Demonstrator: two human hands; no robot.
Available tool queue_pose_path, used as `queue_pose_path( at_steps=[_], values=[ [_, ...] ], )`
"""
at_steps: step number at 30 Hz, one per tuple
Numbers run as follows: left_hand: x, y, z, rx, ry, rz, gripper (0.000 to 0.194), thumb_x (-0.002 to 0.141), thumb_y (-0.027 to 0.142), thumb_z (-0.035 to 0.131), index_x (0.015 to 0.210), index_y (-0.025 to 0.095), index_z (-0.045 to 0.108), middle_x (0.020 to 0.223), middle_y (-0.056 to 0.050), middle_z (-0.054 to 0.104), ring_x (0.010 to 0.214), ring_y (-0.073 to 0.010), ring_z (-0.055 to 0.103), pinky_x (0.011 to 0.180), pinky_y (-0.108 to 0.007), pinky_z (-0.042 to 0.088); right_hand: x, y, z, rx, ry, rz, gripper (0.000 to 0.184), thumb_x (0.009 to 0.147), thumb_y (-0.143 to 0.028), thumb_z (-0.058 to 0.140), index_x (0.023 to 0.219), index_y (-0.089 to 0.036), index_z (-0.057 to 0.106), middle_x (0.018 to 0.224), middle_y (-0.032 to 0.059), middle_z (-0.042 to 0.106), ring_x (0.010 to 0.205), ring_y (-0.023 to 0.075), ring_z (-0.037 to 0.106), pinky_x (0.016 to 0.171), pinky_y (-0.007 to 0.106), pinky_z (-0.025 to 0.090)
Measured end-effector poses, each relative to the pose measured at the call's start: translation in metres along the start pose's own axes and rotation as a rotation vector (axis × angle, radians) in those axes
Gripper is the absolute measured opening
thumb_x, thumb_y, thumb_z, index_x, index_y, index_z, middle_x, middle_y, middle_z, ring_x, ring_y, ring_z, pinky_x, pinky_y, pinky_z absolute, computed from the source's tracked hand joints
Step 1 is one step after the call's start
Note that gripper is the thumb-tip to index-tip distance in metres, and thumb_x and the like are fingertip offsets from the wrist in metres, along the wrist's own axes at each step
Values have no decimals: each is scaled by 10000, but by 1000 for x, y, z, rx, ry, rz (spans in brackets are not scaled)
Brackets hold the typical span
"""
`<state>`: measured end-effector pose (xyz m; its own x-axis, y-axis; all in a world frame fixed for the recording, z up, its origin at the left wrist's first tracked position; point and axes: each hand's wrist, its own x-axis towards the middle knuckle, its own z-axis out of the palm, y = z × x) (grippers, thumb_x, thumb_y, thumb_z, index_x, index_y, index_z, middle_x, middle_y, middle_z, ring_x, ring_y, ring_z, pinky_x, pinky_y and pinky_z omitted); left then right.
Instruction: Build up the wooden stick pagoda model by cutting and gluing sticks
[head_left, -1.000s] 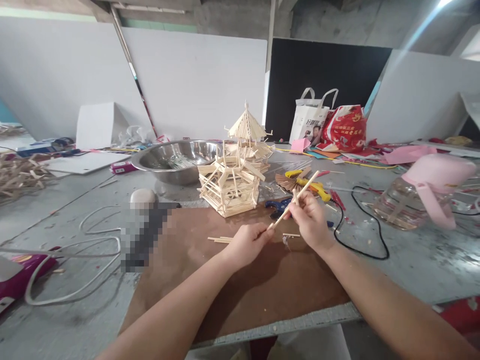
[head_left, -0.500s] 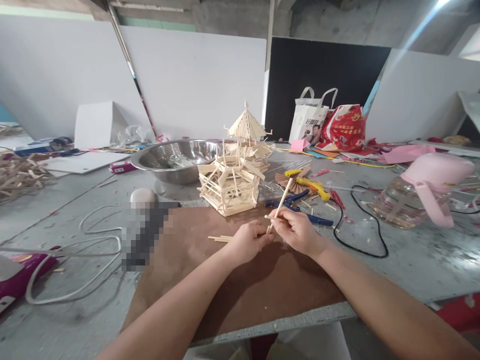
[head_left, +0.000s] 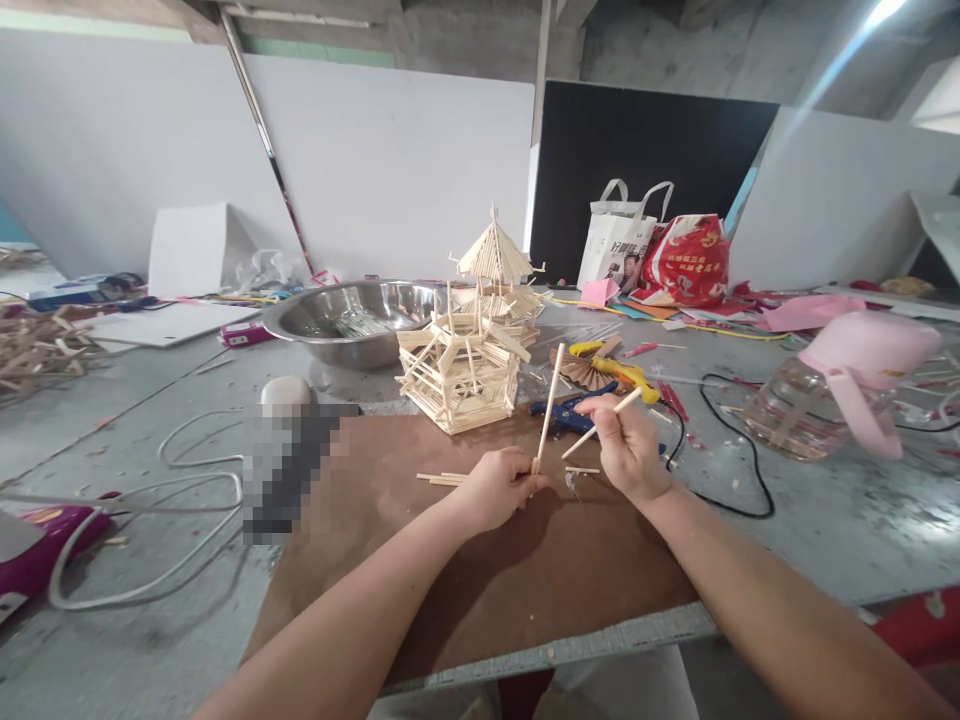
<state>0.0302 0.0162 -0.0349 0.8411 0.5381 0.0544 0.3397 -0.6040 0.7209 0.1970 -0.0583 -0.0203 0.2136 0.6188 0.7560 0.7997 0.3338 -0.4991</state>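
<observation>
My left hand (head_left: pixel 504 487) is closed on a thin wooden stick (head_left: pixel 551 405) that stands nearly upright above the brown mat (head_left: pixel 480 600). Pinched in my right hand (head_left: pixel 628 445) is a second wooden stick (head_left: pixel 589 436), tilted up to the right and apart from the first. A short stick piece (head_left: pixel 583 470) and a small translucent lump (head_left: pixel 572 485) lie on the mat between my hands. Several loose sticks (head_left: pixel 439 479) rest left of my left hand. Just beyond the hands stands a stick-built model (head_left: pixel 465 380), with a peaked, roofed stick tower (head_left: pixel 495 255) behind it.
Blue pliers (head_left: pixel 555 412) and a yellow glue gun (head_left: pixel 634 380) with a black cord lie beyond my right hand. A metal basin (head_left: pixel 337 345) stands at back left, a pink-lidded bottle (head_left: pixel 825 390) at right. A white cable (head_left: pixel 240 480) loops on the left.
My right hand has moved right, away from my left hand, carrying one stick. The left hand stays in place with its stick, and the short piece on the mat is now visible.
</observation>
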Motion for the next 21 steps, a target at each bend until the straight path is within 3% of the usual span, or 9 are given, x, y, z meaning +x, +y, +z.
queue_pose_path(
  at_steps=[4, 10, 17, 21],
  values=[
    [0, 2, -1, -85, -4, -43, 271, 770, 334, 411, 596, 148, 504, 538, 13, 488, 474, -83, 464, 458, -188, 359, 2, 7, -1, 28, -43, 63, 279, 837, -368, 328, 897, -233, 564, 815, 58, 607, 731, 174, 564, 658, 308, 437],
    [-1, 7, -3, -205, -12, -89, 272, 762, 349, 400, 601, 148, 486, 548, 11, 478, 470, -93, 474, 454, -205, 388, 6, 23, 15, -61, -67, -115, 224, 821, -233, 396, 953, -220, 577, 914, 64, 606, 878, 167, 545, 794, 319, 425],
    [-1, 9, -4, -215, -3, -118, 257, 752, 355, 405, 618, 150, 483, 540, 17, 478, 469, -96, 481, 442, -205, 384, 7, 29, 23, -327, -263, -145, 292, 824, -183, 348, 987, -163, 588, 938, 90, 618, 910, 188, 514, 817, 321, 406],
    [-1, 9, -3, -191, -13, -128, 270, 751, 359, 406, 598, 149, 480, 498, 21, 480, 447, -94, 477, 437, -203, 377, 2, 28, 34, -445, -507, -100, 365, 809, -171, 330, 1121, -103, 507, 1043, 130, 592, 1006, 235, 479, 872, 423, 342]
  ],
)
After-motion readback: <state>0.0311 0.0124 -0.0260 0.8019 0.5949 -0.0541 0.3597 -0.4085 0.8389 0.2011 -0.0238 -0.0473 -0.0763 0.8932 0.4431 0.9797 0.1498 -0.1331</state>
